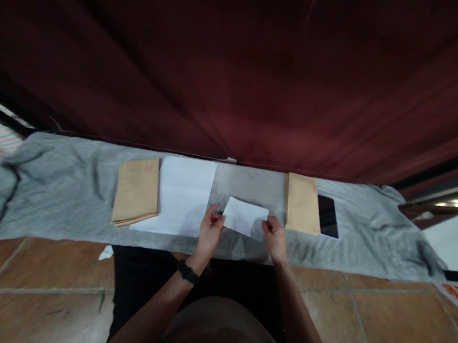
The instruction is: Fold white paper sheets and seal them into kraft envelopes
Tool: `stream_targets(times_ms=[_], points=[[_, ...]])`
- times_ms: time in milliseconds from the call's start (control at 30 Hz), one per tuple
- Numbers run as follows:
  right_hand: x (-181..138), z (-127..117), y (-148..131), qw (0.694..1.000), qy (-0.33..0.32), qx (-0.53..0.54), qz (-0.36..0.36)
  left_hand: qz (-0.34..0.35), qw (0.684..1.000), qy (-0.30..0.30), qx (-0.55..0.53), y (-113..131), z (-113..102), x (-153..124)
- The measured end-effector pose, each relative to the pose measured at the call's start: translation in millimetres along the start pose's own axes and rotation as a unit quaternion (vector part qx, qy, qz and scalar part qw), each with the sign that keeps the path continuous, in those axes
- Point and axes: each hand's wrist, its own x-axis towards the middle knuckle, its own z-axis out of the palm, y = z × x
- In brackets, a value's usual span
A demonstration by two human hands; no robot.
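Observation:
Between my two hands is a small white sheet of paper (245,218), which looks folded and is slightly tilted. My left hand (209,232) pinches its left edge, and my right hand (274,238) pinches its right edge. Larger white paper (185,194) lies flat to the left, partly beneath a stack of brown envelopes (137,190). On the right lies another pile of brown envelopes (302,204), close beyond my right hand.
A grey cloth (75,193) covers the long narrow table. A dark tablet or phone (328,217) lies partly under the right-hand envelopes. Behind the table hangs a dark red curtain (238,85). White board or paper (456,247) stands at the far right.

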Motion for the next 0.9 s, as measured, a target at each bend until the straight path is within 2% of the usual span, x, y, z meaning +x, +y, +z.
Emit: stream_targets(times_ms=[67, 167, 333, 433, 600, 667, 767, 900], points=[[-1, 0, 0, 0.999, 0.007, -0.038, -0.006, 0.055, 0.99, -0.02, 0.128, 0, -5, 2], [-4, 4, 2, 0.988, 0.017, -0.148, -0.031, 0.111, 0.944, -0.037, 0.308, 4, -6, -2], [-10, 8, 5, 0.947, 0.067, -0.29, -0.121, 0.09, 0.866, -0.053, 0.489, 12, 0, -7], [-15, 13, 3, 0.929, 0.09, -0.305, -0.186, 0.098, 0.84, -0.06, 0.53, 13, 2, -7], [-30, 36, -4, 0.908, -0.023, -0.31, -0.28, 0.132, 0.819, -0.061, 0.555, 11, 1, -7], [-35, 45, -5, 0.894, -0.049, -0.347, -0.28, 0.135, 0.81, -0.062, 0.567, 10, 1, -7], [-41, 52, -4, 0.881, -0.045, -0.395, -0.256, 0.147, 0.792, -0.064, 0.588, 11, -1, -8], [-43, 53, -4, 0.875, -0.038, -0.417, -0.243, 0.214, 0.755, -0.059, 0.617, 11, -1, -12]])
